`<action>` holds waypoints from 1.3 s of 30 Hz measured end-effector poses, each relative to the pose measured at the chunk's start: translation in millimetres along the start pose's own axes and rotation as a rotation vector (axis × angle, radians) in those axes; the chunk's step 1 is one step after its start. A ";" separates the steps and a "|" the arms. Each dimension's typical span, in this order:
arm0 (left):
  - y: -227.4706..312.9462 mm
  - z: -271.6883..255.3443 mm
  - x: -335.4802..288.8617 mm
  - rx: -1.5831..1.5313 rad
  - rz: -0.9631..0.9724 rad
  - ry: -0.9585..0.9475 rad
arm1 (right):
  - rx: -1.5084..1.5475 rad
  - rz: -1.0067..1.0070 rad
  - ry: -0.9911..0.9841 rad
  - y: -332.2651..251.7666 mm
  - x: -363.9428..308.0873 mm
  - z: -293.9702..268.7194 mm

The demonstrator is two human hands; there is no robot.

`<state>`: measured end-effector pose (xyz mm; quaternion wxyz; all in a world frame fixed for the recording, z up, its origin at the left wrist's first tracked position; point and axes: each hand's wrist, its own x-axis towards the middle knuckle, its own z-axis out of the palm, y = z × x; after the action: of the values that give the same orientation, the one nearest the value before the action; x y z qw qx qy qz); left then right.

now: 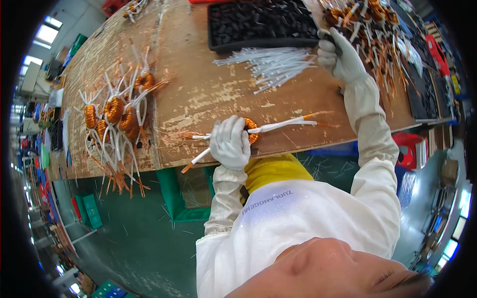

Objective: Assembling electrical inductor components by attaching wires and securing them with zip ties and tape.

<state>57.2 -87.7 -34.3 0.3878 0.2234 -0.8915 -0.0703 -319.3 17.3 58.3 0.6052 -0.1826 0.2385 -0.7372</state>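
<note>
My gloved left hand (230, 142) is closed round a copper-wound ring coil (251, 130) near the table's front edge. White-sleeved leads (288, 123) with bare copper ends stick out from the coil to both sides. My gloved right hand (340, 57) is raised at the right end of a black tray (263, 45), its fingers curled together. Something dark shows at those fingertips, too small to name. Small black tube-like pieces (258, 20) fill the tray. A pile of white cable ties (276, 64) lies just in front of it.
Several finished-looking copper coils (114, 110) with white leads are heaped at the table's left. More coils (377, 30) and wires lie at the far right, beside a dark mat (422, 94). A green crate (184, 213) stands below the worn wooden table (198, 94).
</note>
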 end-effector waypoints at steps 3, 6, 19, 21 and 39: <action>11.1 -4.6 10.3 -0.419 -0.115 0.007 | -0.207 -0.142 0.189 31.3 -66.3 18.8; 34.6 -5.2 45.6 -0.461 0.018 -0.105 | -0.392 -0.267 0.331 70.2 -114.6 11.5; 42.6 80.2 58.6 -1.134 -0.425 -0.889 | -0.415 -0.041 0.586 195.5 -143.0 11.6; 34.6 77.0 66.0 -0.985 -0.261 -0.861 | -0.577 -0.103 0.643 194.8 -134.9 18.0; 28.8 56.5 79.1 -0.967 -0.576 -1.127 | -0.538 -0.227 0.614 204.9 -91.9 10.0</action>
<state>-40.9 -100.6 -12.4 -0.1010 0.1828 -0.7311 -0.6495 -130.3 74.5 -49.0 0.3519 -0.1311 0.5700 -0.7308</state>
